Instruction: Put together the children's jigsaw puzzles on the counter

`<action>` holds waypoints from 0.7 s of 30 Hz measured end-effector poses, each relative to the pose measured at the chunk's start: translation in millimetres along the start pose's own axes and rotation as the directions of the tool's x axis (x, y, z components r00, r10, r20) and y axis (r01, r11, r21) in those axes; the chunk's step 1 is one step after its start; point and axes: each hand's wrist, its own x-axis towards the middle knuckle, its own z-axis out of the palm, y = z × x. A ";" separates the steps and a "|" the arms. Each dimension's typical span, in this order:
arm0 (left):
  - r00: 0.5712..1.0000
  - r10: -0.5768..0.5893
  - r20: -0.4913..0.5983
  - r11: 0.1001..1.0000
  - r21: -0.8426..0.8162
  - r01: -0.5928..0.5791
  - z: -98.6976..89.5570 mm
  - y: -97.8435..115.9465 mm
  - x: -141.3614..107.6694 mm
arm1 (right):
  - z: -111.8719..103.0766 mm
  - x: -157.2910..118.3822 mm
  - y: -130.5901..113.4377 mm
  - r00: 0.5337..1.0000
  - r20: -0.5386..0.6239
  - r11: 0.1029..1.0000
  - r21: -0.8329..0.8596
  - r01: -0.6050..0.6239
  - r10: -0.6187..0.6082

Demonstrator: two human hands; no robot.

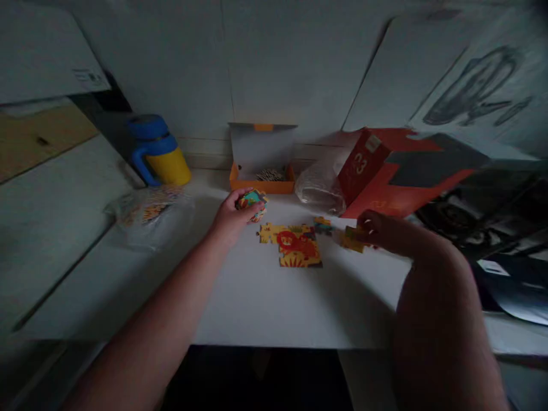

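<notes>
1. Pale wall panels [184, 68] back a whitish bench [257, 308] in dim light; a sheet with a grey drawing [475, 85] hangs at the right.
2. On the bench's middle lies a partly joined puzzle [297, 248], yellow with red lion figures, one arm of it reaching left.
3. Just beyond its upper right corner is a small blue-and-yellow piece [322, 224]; whether it touches the puzzle is hard to tell.
4. Left hand [233, 217]: its fingers grasp a stack of puzzle pieces [253, 198], teal on top, just in front of an orange box [262, 187] whose lid stands up.
5. Right hand [371, 225]: its fingers are curled at the edge of a yellow piece [353, 238], right of the puzzle; I cannot tell whether they pinch it or only touch it.
6. Behind the right hand, a red box [381, 182] leans beside crumpled clear plastic [319, 185].
7. Far left, a blue-and-yellow jug [169, 165] stands behind a clear bag [149, 214] with orange-patterned contents.
</notes>
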 end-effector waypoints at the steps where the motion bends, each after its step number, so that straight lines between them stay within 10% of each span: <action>1: 1.000 0.001 -0.005 1.000 -0.002 -0.001 0.5 0.0 0.5 | 1.1 1.8 -7.7 0.999 -0.029 0.996 0.091 0.022 -0.019; 12: 1.000 -0.006 0.002 1.000 0.007 0.006 6.1 1.1 -3.7 | 77.9 2.0 -146.1 0.942 0.013 0.861 0.410 0.302 -0.337; 21: 1.000 -0.009 0.000 1.000 0.000 0.009 7.3 0.3 -3.0 | 100.9 0.7 -164.6 0.862 -0.167 0.863 0.094 0.497 -0.478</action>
